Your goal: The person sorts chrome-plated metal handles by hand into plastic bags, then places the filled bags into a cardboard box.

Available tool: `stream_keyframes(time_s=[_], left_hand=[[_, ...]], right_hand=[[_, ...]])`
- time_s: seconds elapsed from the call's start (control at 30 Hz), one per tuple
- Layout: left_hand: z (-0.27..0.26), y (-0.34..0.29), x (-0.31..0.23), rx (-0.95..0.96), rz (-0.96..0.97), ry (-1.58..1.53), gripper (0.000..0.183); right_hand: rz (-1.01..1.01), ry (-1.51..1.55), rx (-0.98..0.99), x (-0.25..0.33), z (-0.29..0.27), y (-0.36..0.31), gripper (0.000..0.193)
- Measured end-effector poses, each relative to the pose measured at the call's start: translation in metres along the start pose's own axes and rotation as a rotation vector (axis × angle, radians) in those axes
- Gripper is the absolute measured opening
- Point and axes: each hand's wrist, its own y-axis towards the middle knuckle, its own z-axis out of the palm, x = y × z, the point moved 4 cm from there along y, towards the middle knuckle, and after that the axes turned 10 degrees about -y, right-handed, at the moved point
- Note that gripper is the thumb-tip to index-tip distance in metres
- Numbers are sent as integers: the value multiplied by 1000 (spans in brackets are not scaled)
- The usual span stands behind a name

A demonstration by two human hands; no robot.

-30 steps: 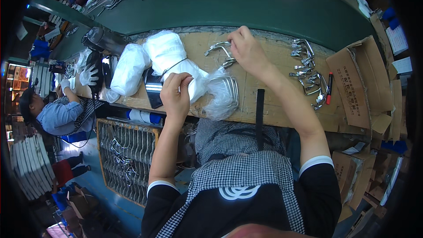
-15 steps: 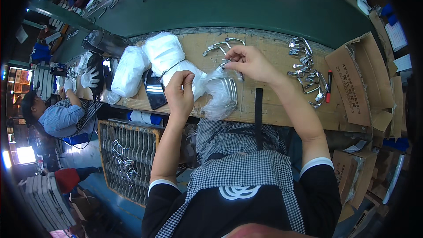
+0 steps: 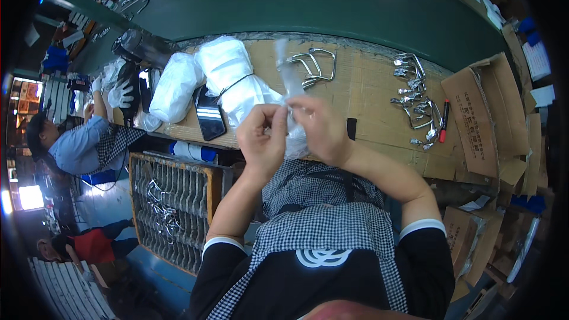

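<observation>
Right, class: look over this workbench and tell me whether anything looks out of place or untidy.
Nothing is spilled or broken. One oddity: a black phone lies on the cardboard-covered bench, partly tucked under the white plastic bundles, among metal parts. Both hands hold a clear bag.

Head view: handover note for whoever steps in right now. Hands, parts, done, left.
Left hand and right hand: both raised over the bench edge, pinching one clear plastic bag between them; its contents cannot be made out.
Parts: two bent metal loops lie on the cardboard-topped bench behind the bag; a cluster of small metal parts to the right, beside a red marker.
Done: bag in hand.
Left: loose metal parts remain unbagged.
</observation>
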Motion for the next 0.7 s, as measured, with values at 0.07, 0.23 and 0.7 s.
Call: stream_keyframes(time_s=[0.07, 0.23, 0.7], left_hand=[[3, -13, -16, 39, 195, 156, 5], [-11, -28, -16, 216, 454, 267, 10], [-87, -13, 82, 349, 289, 1016, 15]], right_hand=[[-645, -605, -17, 28, -6, -9, 17], [-608, -543, 105, 19, -15, -23, 19], [-207, -539, 921, -44, 23, -32, 25]])
